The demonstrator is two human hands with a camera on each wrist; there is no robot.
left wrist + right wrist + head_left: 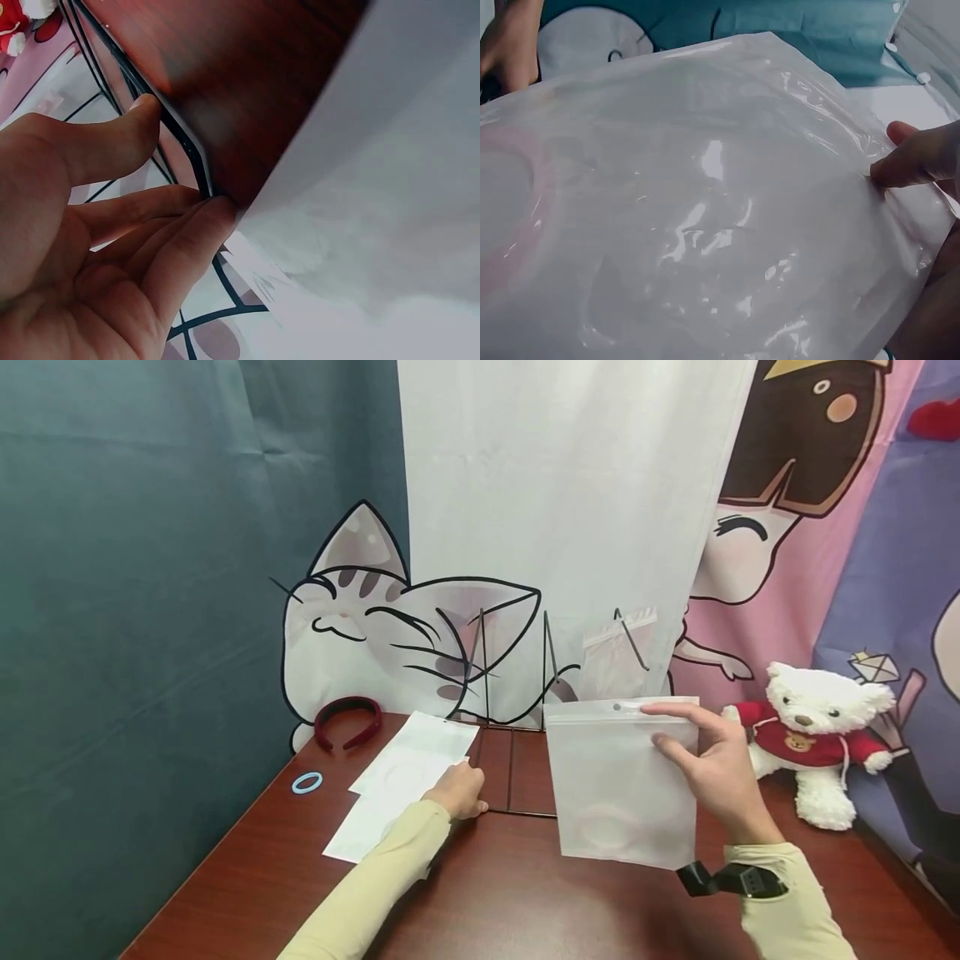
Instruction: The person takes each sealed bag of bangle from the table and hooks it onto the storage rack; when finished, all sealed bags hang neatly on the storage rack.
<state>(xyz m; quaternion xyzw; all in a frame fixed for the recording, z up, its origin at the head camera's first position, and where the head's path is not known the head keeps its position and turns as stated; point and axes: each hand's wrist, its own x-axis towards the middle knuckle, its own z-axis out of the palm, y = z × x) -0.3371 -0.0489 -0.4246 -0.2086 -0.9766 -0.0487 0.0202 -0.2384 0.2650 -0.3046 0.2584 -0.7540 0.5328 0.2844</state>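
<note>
My right hand (723, 777) pinches the upper right edge of a frosted zip bag (622, 785), holding it upright in front of a black wire rack (525, 814). Inside the bag a pale pink ring (536, 195) shows through in the right wrist view. My left hand (457, 789) grips the front left corner of the rack's base; its thumb lies against the black wire (191, 154) in the left wrist view. From an upper hook of the rack hangs another clear zip bag (618, 652). The held bag hides part of the rack.
Two white flat bags (431, 743) overlap on the table (480, 893), left of the rack. Farther left are a dark red headband (348, 702) and a light blue ring (307, 782). A white teddy bear (813, 718) in a red top sits at the right. Printed curtains (570, 468) hang behind.
</note>
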